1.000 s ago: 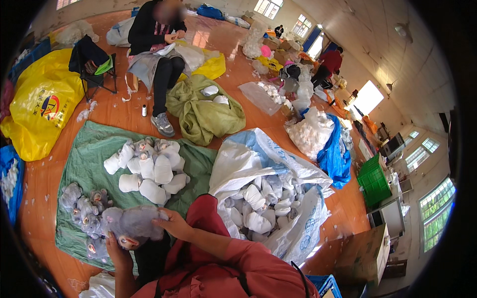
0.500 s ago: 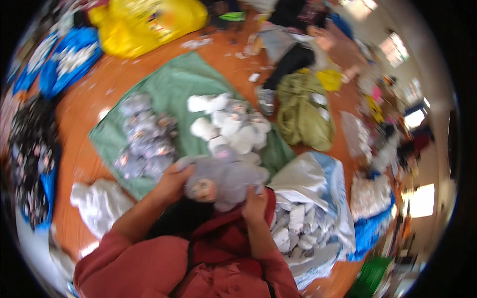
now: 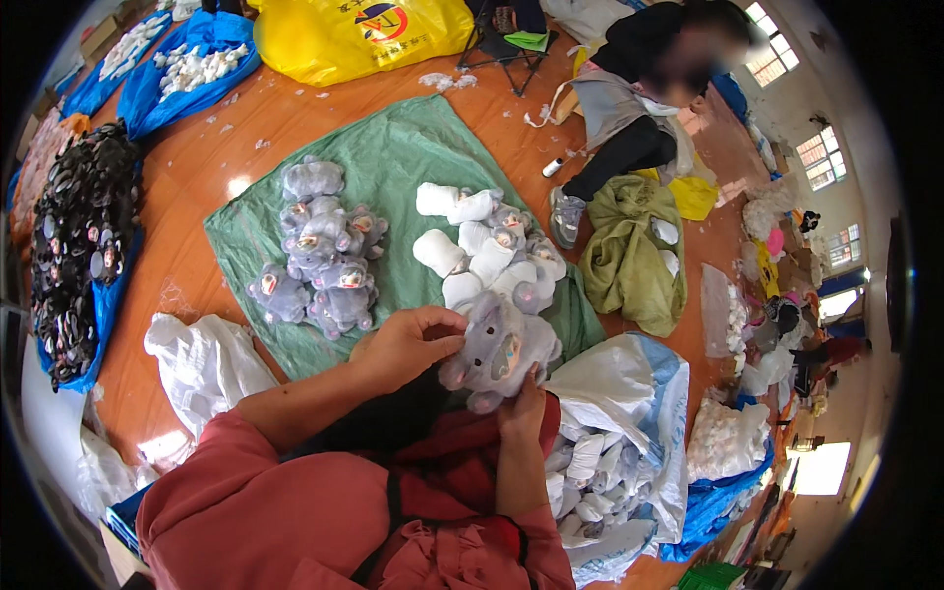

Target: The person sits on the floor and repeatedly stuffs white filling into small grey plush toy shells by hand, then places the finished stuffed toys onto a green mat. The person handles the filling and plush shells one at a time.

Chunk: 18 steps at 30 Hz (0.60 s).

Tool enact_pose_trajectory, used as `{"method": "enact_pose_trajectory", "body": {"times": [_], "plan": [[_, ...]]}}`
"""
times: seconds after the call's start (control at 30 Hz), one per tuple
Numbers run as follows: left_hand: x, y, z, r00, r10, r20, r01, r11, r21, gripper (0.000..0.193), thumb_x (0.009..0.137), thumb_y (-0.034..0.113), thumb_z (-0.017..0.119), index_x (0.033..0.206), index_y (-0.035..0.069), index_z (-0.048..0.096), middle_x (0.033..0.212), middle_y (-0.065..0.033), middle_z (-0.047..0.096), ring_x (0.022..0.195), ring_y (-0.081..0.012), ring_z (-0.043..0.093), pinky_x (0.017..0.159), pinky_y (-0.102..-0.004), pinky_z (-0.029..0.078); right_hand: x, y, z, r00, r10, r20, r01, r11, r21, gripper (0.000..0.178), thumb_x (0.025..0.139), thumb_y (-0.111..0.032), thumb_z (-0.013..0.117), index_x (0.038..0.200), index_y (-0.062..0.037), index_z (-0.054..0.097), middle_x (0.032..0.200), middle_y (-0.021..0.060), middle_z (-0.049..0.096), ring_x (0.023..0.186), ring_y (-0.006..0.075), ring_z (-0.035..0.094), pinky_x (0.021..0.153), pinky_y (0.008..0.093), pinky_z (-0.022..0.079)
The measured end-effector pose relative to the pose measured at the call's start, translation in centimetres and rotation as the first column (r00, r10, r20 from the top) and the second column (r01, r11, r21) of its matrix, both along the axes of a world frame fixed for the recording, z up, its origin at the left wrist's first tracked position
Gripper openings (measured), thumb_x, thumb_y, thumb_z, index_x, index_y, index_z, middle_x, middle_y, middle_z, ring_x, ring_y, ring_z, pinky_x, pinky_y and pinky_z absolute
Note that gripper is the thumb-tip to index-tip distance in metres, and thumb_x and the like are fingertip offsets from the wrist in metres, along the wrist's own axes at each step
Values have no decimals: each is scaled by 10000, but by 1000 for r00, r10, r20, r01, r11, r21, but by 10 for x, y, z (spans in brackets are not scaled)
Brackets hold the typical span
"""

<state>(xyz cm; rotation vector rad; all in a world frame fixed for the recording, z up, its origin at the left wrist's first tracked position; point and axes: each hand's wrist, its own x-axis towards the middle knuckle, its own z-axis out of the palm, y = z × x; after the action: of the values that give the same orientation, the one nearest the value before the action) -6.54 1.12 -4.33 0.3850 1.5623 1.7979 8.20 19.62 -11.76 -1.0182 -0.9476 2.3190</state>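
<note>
A grey plush toy [image 3: 506, 342] with round ears, dark eyes and a pale snout patch is in front of me, its face turned up. My right hand [image 3: 523, 405] grips it from below at its near right side. At the toy's left edge, the thumb and fingers of my left hand [image 3: 413, 344] are pinched together against the fur; the exact bit between them is hidden. Just beyond lies a heap of white stuffed pieces with grey toy heads [image 3: 492, 246]. A second pile of grey plush toys [image 3: 324, 246] sits further left. Both rest on a green sheet [image 3: 393, 147].
An open white sack [image 3: 629, 393] of grey and white pieces stands at my right. White bags [image 3: 211, 364] lie at my left. Dark parts fill a blue sheet [image 3: 98, 354] at far left. Another person [image 3: 629, 138] sits beyond an olive sack [image 3: 634, 256]; a yellow bag [image 3: 285, 44] lies ahead.
The plush toy has turned from lying sideways to facing up toward me. My left hand has shifted from holding its end to pinching at its left edge. The whole view has shifted.
</note>
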Motion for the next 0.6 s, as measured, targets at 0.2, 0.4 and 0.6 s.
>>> {"method": "enact_pose_trajectory", "body": {"times": [0.2,0.4,0.6], "plan": [[-3,-2,-12,996,76,-42,-81,989,-123,180,900,88,605,1033,-21,663,898,-43,658,780,-113,601,674,-253,493,2,-1,-14,975,62,212,-93,986,141,408,993,-341,535,1241,-18,500,1006,96,613,842,218,592,726,375,511],[-2,0,-15,969,245,32,-247,963,104,237,903,-46,514,1117,30,580,968,-19,619,858,-102,595,780,-235,471,-16,-11,-23,994,-60,-94,58,998,-20,299,974,-302,595,1172,-78,581,988,-3,645,850,102,592,743,281,501],[-1,-2,-15,976,183,120,-207,952,224,130,918,-24,531,1009,52,585,937,-23,624,823,-107,604,734,-236,490,-13,-13,-27,965,-38,-258,64,994,92,327,988,-289,573,1248,-91,561,1017,-24,640,863,77,591,744,255,497]]}}
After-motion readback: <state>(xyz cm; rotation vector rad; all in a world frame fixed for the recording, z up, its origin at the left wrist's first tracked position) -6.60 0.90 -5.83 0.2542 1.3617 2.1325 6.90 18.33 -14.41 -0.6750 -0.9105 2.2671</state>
